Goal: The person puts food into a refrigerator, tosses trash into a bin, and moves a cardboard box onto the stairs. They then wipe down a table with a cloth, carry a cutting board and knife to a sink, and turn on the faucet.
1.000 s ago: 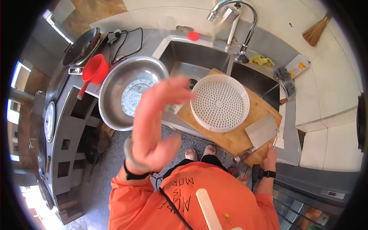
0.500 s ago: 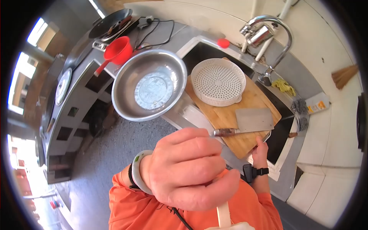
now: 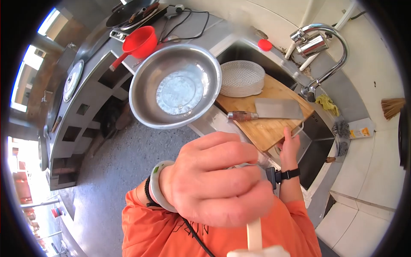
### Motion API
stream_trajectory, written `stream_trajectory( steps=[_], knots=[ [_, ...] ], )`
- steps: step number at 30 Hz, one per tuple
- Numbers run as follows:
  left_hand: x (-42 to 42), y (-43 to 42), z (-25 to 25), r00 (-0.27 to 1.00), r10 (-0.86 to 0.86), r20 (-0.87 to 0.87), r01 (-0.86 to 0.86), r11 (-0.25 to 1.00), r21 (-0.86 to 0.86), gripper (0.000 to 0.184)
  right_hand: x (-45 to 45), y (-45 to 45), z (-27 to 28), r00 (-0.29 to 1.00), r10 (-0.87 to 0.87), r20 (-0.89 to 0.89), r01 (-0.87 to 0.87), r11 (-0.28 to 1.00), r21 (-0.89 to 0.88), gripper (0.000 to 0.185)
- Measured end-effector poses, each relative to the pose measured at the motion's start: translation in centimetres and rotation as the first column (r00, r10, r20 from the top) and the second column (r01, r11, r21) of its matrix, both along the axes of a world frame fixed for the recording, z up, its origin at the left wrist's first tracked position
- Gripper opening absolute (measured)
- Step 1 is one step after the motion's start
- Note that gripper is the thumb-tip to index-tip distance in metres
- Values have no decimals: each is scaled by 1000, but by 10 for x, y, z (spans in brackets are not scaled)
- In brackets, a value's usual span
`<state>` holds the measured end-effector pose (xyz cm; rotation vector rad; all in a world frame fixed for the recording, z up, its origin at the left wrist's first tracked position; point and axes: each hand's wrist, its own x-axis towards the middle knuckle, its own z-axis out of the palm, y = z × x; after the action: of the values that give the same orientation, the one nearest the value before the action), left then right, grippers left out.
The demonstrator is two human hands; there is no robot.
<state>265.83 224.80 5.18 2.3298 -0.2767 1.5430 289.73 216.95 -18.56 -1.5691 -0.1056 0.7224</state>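
Note:
My left hand (image 3: 222, 177) is close to the camera in front of my chest, its fingers curled; whatever it may hold is hidden. A pale wooden stick (image 3: 254, 235) shows just below it. My right hand (image 3: 289, 147) grips the near right corner of the wooden cutting board (image 3: 267, 135), by its metal handle. The board lies across the sink. On it rest a cleaver (image 3: 278, 109), its wooden handle pointing left, and a white perforated basket (image 3: 242, 79) farther back. Left of the board is a large steel basin (image 3: 143, 92).
A red ladle (image 3: 140, 42) lies behind the basin, near a black pan (image 3: 124, 16) and a cable. The faucet (image 3: 342, 47) arches over the double sink (image 3: 314, 160). Beside it are a yellow cloth (image 3: 327, 105), steel scrubbers and a red lid (image 3: 265, 45).
My left hand has come nearer the camera and its fingers have curled. The view has turned, so basin and board sit higher. The basket has shifted toward the board's far end and looks more tilted.

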Motion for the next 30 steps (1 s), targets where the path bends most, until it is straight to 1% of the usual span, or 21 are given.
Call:
stream_trajectory(
  steps=[2,4,5,6,7,8,9,10,11,12,13,14,15,17,18,20,24,26,27,29,30],
  knots=[
    [-9,9,-1,992,51,-113,-55,998,-27,25,6,10,-3,996,-28,86,32,998,-45,27],
    [-19,16,-11,974,185,-133,-200,974,-105,26,12,20,-3,989,74,130,-59,992,-114,31],
    [-29,20,-15,952,255,-168,-280,950,-142,26,13,20,-8,964,87,252,-64,993,-99,33],
    [-41,22,-15,922,271,-278,-348,894,-282,24,24,15,-4,960,74,269,-51,994,-93,33],
    [-48,24,-23,901,345,-264,-422,842,-336,21,36,8,12,903,342,261,-230,897,-378,35],
    [-56,31,-30,908,350,-231,-414,837,-358,11,42,7,33,798,579,168,-366,687,-628,38],
    [-64,32,-35,883,376,-281,-467,765,-444,8,31,12,88,694,684,225,-297,556,-776,40],
    [-73,30,-41,856,393,-336,-517,678,-522,16,51,14,77,429,639,639,79,678,-731,32],
    [-81,30,-52,859,406,-311,-508,605,-614,17,64,23,101,366,523,770,87,805,-587,26],
    [-88,32,-61,862,417,-289,-488,525,-697,18,58,39,145,200,324,924,89,934,-347,26],
    [-92,33,-63,858,408,-313,-495,491,-717,20,59,52,174,-19,212,977,177,963,-206,29],
    [-94,34,-64,860,399,-318,-494,496,-714,20,66,67,202,-258,154,954,173,979,-112,34],
    [-94,35,-66,861,414,-296,-479,464,-745,18,70,85,223,-369,72,927,130,991,-26,36],
    [-91,35,-68,867,417,-273,-456,442,-773,16,92,124,237,-507,45,861,67,998,-12,39],
    [-89,35,-70,874,406,-268,-443,437,-783,16,105,139,234,-505,47,862,77,997,-9,39],
    [-87,36,-72,879,400,-261,-432,432,-791,17,121,160,222,-533,244,810,260,959,-117,37],
    [-88,38,-74,869,409,-280,-443,387,-809,16,122,155,237,-464,303,833,191,952,-240,34],
    [-89,41,-75,864,409,-294,-449,361,-817,16,115,136,249,-405,393,826,119,918,-378,32],
    [-91,43,-79,859,422,-291,-451,355,-819,16,114,126,248,-410,396,822,130,917,-378,32],
    [-95,48,-85,848,444,-292,-460,341,-819,16,110,105,233,-460,82,884,-123,980,-155,27],
    [-95,49,-87,848,445,-286,-455,336,-825,16,102,94,224,-414,49,909,-112,988,-104,23]
  ],
)
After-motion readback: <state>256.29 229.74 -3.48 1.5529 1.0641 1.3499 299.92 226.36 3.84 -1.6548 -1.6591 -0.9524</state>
